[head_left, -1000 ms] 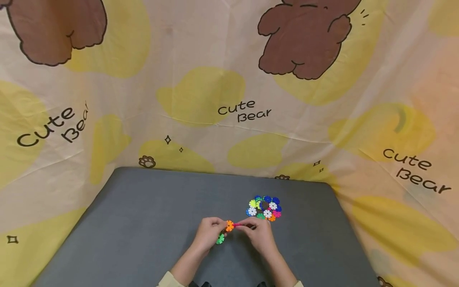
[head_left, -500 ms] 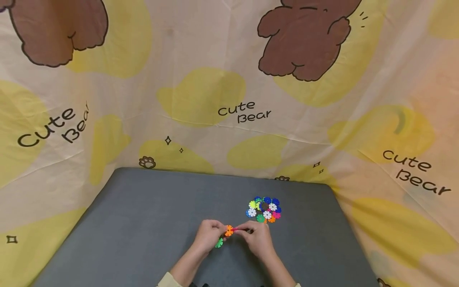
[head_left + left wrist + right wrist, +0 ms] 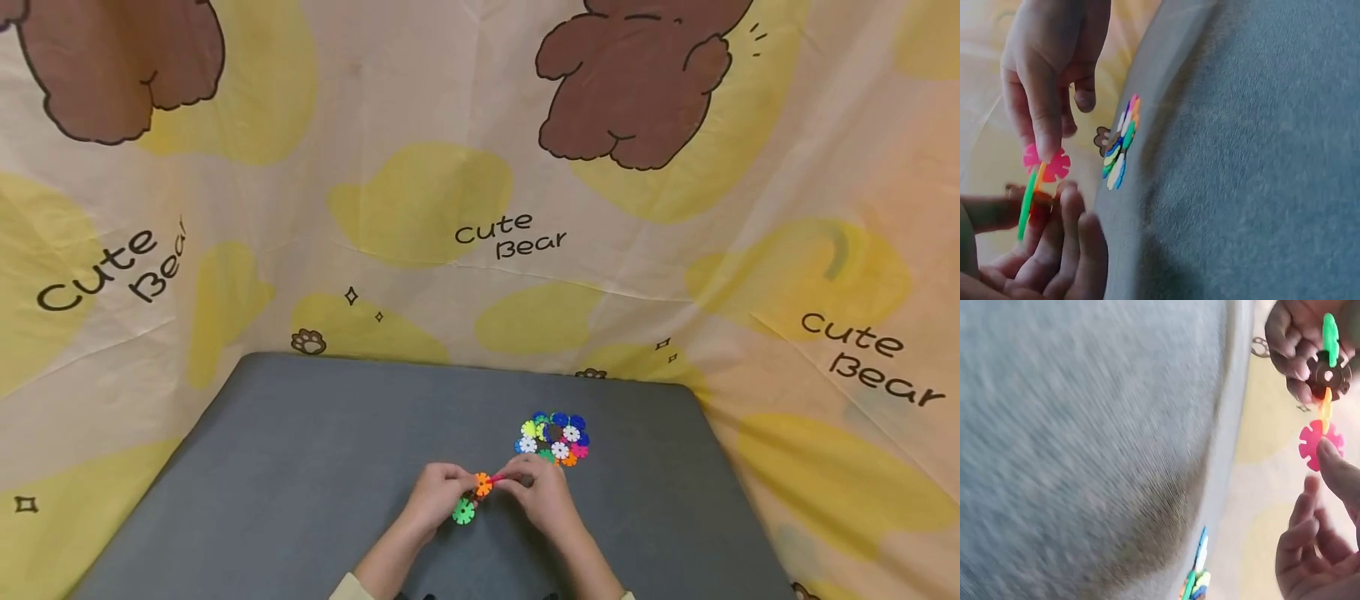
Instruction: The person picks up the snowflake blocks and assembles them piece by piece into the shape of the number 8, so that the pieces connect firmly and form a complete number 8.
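Notched plastic snowflake discs are joined in a short chain between my hands. My left hand [image 3: 435, 497] pinches the brown disc [image 3: 1317, 376], best seen in the right wrist view. A green disc [image 3: 463, 512] sits edge-on in one side of the brown one, and an orange disc [image 3: 483, 484] in the other. From the right, my right hand [image 3: 545, 498] holds a pink disc [image 3: 1307, 449] between thumb and fingers. The pink disc meets the orange disc's edge at an angle; how deep their slots engage I cannot tell.
Beyond my right hand lies a flat heap of loose discs [image 3: 559, 450] in blue, white, yellow, green, pink and orange. They rest on a grey cloth-covered table [image 3: 337, 442]. A bear-print curtain [image 3: 420, 200] hangs around the table's back and sides.
Both hands have come slightly lower in the head view. The joined discs have turned, so the green disc shows more of its face. Pink and orange discs remain in contact.
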`<state>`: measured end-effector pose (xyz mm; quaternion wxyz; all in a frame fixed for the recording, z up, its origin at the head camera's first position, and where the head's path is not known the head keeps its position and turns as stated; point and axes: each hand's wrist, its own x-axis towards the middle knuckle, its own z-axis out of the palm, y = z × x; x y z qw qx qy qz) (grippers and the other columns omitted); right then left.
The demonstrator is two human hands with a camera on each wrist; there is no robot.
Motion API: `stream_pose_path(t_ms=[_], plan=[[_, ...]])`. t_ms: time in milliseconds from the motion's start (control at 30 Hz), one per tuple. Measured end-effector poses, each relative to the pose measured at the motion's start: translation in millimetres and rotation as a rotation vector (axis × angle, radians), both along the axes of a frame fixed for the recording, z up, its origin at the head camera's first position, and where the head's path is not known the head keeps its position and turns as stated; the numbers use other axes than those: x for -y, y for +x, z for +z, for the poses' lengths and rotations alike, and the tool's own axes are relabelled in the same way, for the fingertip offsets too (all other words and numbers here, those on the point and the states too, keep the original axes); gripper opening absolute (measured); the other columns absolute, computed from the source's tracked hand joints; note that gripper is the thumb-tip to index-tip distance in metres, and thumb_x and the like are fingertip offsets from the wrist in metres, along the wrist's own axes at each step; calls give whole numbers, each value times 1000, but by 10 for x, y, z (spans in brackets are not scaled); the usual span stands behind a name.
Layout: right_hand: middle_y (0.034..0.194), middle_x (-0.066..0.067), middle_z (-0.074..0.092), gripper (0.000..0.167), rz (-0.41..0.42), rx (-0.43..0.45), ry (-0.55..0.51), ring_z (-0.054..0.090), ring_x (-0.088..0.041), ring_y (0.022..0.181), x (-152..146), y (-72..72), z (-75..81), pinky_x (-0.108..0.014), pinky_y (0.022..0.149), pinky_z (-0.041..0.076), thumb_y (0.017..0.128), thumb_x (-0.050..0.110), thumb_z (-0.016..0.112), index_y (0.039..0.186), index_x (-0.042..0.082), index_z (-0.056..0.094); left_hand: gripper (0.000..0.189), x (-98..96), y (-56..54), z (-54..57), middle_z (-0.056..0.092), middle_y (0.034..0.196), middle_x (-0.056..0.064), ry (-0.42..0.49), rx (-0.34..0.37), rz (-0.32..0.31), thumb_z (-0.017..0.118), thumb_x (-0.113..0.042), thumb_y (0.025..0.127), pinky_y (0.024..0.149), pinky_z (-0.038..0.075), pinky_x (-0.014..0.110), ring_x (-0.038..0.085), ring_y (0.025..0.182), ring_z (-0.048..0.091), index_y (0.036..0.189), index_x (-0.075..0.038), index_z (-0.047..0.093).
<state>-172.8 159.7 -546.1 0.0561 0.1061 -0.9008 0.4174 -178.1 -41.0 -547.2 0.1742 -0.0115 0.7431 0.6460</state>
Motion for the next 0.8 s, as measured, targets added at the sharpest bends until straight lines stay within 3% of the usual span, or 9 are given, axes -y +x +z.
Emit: stream_pose_path(t_ms=[200,367,500,633,800], plan=[[81,15,72,6,21,9,24,57,-3,69,-75,-50,47,-22,66,52,82,27,83,87,25,80,33,18,-42,1,74,94,14,96,22,-74,63,-22,100,62,59,31,23,70,75,111,8,71],[81,16,72,7,48,-4,4,58,-2,69,-71,-43,63,-22,67,53,82,25,84,86,26,79,46,23,-18,51,76,90,17,138,70,-154,64,-36,100,69,61,34,22,73,76,112,8,72],[83,13,74,6,110,-7,-8,57,-2,69,-66,-33,68,-22,65,52,83,23,83,88,23,80,44,7,7,57,76,92,19,163,90,-212,67,-32,98,74,61,32,23,74,76,114,9,71],[93,7,76,14,128,-41,-53,59,-2,72,-79,-39,69,-22,65,53,83,15,84,96,18,80,41,-9,24,44,75,93,22,187,92,-200,67,-26,98,71,61,33,22,73,76,112,12,70],[99,-1,74,29,-20,-116,-109,62,-9,76,-172,-139,40,-24,65,55,79,6,85,104,18,78,41,-22,20,9,75,93,23,198,74,-123,68,-25,98,68,61,34,23,73,76,113,14,68]])
